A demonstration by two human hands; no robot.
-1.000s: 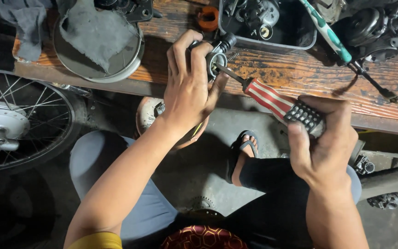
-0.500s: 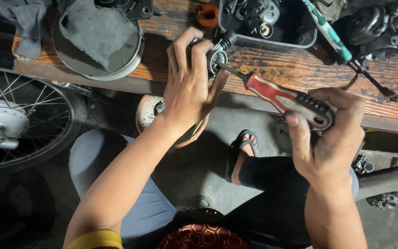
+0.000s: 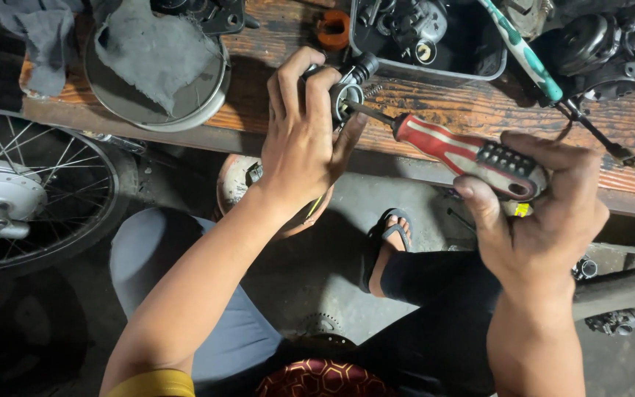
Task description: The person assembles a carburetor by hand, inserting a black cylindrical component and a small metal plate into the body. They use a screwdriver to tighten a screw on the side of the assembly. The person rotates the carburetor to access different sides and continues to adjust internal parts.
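I see my left hand (image 3: 304, 151) wrapped tight round a small metal part (image 3: 347, 84) at the wooden bench (image 3: 435, 103) edge. Right hand (image 3: 534, 213) grips the red/black screwdriver (image 3: 472, 156), tip in the part. On the bench: black tray (image 3: 428, 70) just behind the part, round pan w/ grey rag (image 3: 152, 55) to its left, toothbrush (image 3: 523, 51) to its right. Spoked wheel (image 3: 23, 191) below the bench, far left.

We are in a motorcycle repair workshop — a spoked wheel (image 3: 20, 195) beside us, greasy engine parts (image 3: 611, 44) and a black parts tray (image 3: 435, 70) on the worn wooden table (image 3: 435, 110).
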